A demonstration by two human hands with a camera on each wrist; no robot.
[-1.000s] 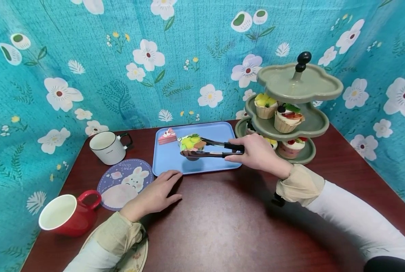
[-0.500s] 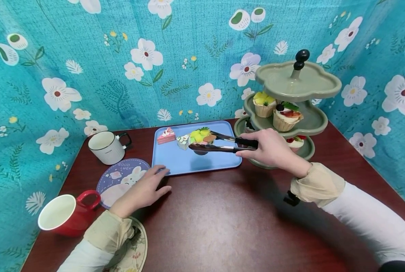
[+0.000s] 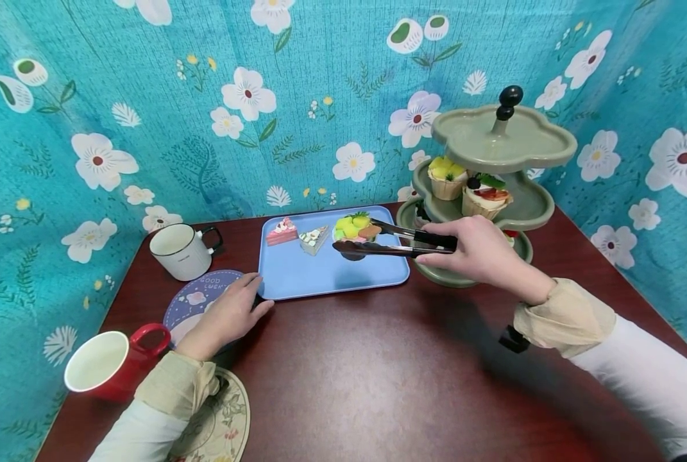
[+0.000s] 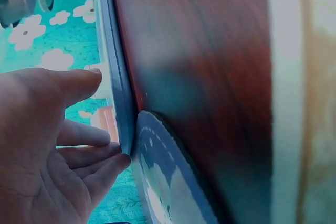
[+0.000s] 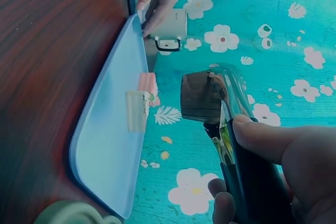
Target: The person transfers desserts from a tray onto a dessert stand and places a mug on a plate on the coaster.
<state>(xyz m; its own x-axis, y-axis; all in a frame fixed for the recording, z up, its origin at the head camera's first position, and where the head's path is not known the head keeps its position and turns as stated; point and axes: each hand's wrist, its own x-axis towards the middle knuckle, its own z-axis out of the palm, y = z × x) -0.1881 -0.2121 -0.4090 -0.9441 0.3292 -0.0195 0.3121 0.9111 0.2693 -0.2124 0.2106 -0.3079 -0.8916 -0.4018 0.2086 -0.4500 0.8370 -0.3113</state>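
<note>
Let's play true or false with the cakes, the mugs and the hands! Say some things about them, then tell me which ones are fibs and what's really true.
1. The right hand holds the tongs. True.
2. The fruit-topped cake is standing on the blue tray. False: the tongs hold it above the tray.
3. The pink cake slice is on the tray. True.
4. The red mug stands on the cake stand. False: it is on the table.
5. The left hand is by the tray's near left corner. True.

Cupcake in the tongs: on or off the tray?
Off: the right wrist view shows a gap between the cupcake, held in the tongs, and the tray.
</note>
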